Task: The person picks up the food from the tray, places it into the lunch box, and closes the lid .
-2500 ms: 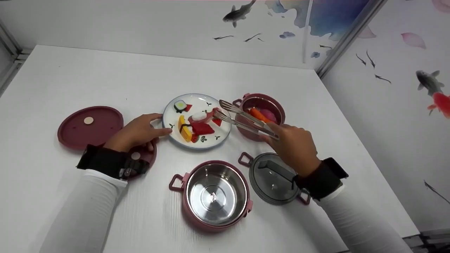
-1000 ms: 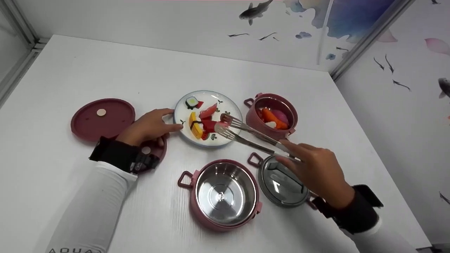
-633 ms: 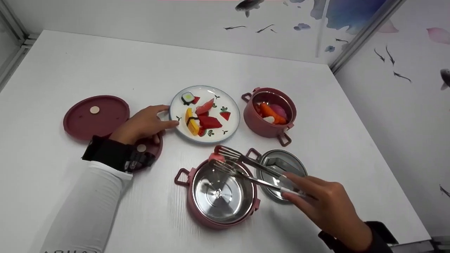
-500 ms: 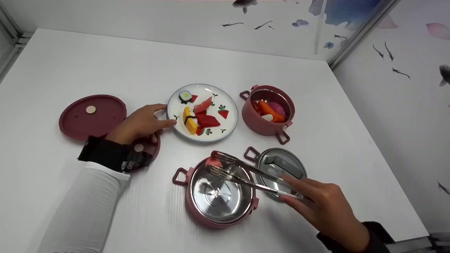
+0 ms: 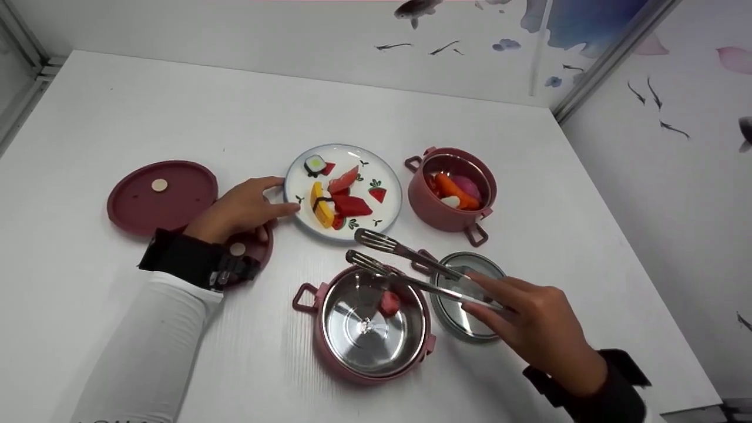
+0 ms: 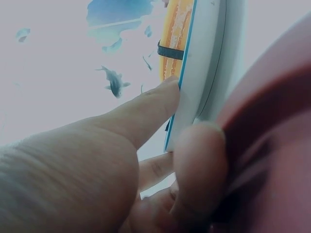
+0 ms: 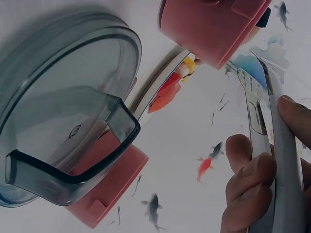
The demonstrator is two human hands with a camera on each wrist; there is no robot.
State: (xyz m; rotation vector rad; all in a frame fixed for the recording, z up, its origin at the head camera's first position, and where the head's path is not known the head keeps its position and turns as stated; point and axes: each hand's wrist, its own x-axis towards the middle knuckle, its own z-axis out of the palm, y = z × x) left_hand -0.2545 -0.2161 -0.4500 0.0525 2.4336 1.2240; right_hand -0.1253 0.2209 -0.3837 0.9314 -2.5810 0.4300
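Note:
My right hand (image 5: 531, 329) grips metal tongs (image 5: 423, 282), also seen in the right wrist view (image 7: 272, 145). The slotted tips of the tongs stand apart with nothing between them, over the far rim of the near pink pot (image 5: 320, 341). Inside this steel-lined pot lies a small pinkish-red piece of toy food (image 5: 389, 304). My left hand (image 5: 244, 205) holds the edge of a white plate (image 5: 335, 154), thumb over the rim. On the plate are a yellow toy sushi (image 5: 322, 205), a red slice (image 5: 353, 206), a pink slice (image 5: 344, 180) and a sushi roll (image 5: 315, 164).
A second pink pot (image 5: 437, 211) holds a toy carrot (image 5: 455, 191) and other toy food. A grey see-through lid (image 5: 470, 323) lies under the tongs, right of the near pot. Dark red lids (image 5: 188, 200) lie at and under my left wrist.
The tongs lifted a white-and-pink piece off the plate, carried it to the near pot and let it go; it now lies inside. The tips have since spread and risen. My left hand stayed at the plate.

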